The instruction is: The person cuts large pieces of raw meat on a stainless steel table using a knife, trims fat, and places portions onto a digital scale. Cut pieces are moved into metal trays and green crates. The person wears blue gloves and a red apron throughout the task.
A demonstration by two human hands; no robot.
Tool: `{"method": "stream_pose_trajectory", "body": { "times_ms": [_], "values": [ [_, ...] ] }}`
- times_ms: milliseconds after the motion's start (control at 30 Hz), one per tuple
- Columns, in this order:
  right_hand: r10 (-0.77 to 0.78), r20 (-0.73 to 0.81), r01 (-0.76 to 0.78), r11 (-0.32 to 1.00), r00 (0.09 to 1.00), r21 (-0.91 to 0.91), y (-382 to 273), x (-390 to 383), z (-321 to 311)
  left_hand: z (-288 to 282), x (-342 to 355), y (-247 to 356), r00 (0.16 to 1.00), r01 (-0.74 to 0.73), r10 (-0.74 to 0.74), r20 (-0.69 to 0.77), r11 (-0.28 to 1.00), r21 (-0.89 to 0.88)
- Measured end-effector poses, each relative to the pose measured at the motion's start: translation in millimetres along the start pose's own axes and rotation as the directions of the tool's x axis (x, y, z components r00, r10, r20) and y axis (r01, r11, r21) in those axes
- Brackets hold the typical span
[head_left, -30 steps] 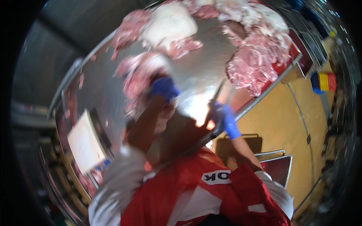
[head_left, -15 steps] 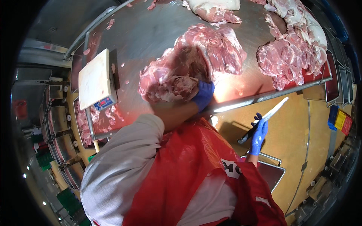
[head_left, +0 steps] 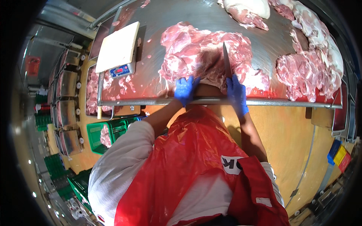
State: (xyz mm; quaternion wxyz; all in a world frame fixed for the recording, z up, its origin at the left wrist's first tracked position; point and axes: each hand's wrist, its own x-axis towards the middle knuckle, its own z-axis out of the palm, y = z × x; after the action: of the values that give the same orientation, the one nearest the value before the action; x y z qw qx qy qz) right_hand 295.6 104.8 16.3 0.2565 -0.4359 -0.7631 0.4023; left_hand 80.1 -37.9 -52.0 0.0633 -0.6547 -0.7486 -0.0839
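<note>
A large slab of raw meat (head_left: 188, 56), pink with pale fat, lies spread on the steel table in front of me. My left hand (head_left: 184, 91), in a blue glove, is at its near edge, fingers bent and closed on the meat's rim. My right hand (head_left: 236, 94), also gloved in blue, grips a knife (head_left: 227, 62) by its handle, which the fingers mostly hide. The narrow blade points away from me, over the right part of the slab; whether it touches the meat I cannot tell.
A scale (head_left: 122, 71) with a white board (head_left: 118, 47) stands at the left. More meat (head_left: 309, 73) lies at the right, and a pale-skinned piece (head_left: 247, 11) at the back. The steel table's edge (head_left: 271, 102) runs before me. A green crate (head_left: 98, 138) stands lower left.
The knife has come up from beside the table to over the meat with my right hand. The slab, partly folded before, lies flatter and wider. My view has shifted.
</note>
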Motion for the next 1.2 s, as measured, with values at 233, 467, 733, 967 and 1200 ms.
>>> {"method": "stream_pose_trajectory", "body": {
  "times_ms": [233, 467, 733, 967, 1200],
  "values": [
    [-0.021, 0.154, 0.066, 0.953, 0.988, -0.296, -19.4, -11.3, 46.3, -70.1, -4.6, -106.1, 0.943, 0.288, -0.331, -0.011, 0.834, -0.47],
    [-0.23, 0.477, 0.424, 0.834, 0.848, -0.353, -67.3, 64.0, 103.6, 42.3, 83.1, -253.3, 0.856, 0.517, -0.385, 0.344, 0.638, -0.571],
    [0.027, 0.586, 0.399, 0.708, 0.81, -0.584, -97.4, 130.8, 168.7, 93.8, 64.3, -210.8, 0.807, 0.576, -0.05, 0.589, -0.156, -0.802],
    [0.172, 0.722, 0.546, 0.544, 0.671, -0.637, -134.3, 165.9, 212.3, 31.1, 66.5, -197.3, 0.78, 0.611, -0.386, 0.493, 0.3, -0.732],
    [0.274, 0.723, 0.433, 0.649, 0.634, -0.625, -100.0, 139.6, 165.9, 16.2, 63.5, -184.1, 0.829, 0.523, -0.448, 0.335, 0.407, -0.749]
  ]
}}
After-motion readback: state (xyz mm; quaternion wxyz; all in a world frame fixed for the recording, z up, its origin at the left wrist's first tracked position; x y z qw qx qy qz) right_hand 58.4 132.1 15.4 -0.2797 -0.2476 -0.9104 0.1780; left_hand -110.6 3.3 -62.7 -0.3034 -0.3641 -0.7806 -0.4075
